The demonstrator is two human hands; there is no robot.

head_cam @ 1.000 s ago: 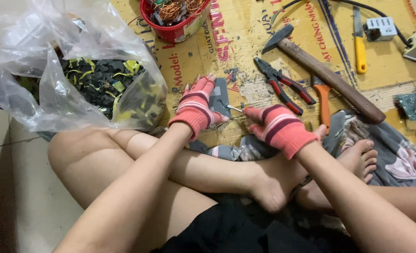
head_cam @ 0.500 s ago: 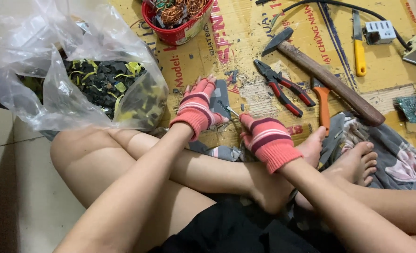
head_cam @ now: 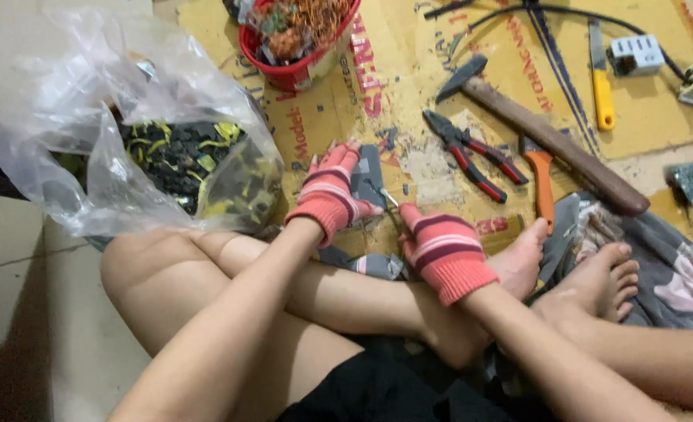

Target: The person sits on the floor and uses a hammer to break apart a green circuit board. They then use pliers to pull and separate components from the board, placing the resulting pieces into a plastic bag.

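Observation:
My left hand (head_cam: 332, 191), in a red and pink striped knit glove, presses down on a small flat grey metal part (head_cam: 368, 181) lying on the yellow cardboard (head_cam: 409, 86). My right hand (head_cam: 440, 248), gloved the same way, is closed around a thin metal tool (head_cam: 388, 196) whose tip touches the grey part's right edge. Both hands work just beyond my crossed bare legs and feet.
A clear plastic bag (head_cam: 120, 141) of black and yellow electronic scraps lies at the left. A red bowl (head_cam: 296, 47) of copper wire stands behind. Red-handled pliers (head_cam: 471, 156), a hammer (head_cam: 550, 144), an orange-handled tool (head_cam: 543, 180) and a yellow knife (head_cam: 600, 78) lie to the right, cloth (head_cam: 667, 266) under my feet.
My right hand has moved left and down, closer to my left hand, bringing the thin tool onto the grey part. The left hand has stayed put.

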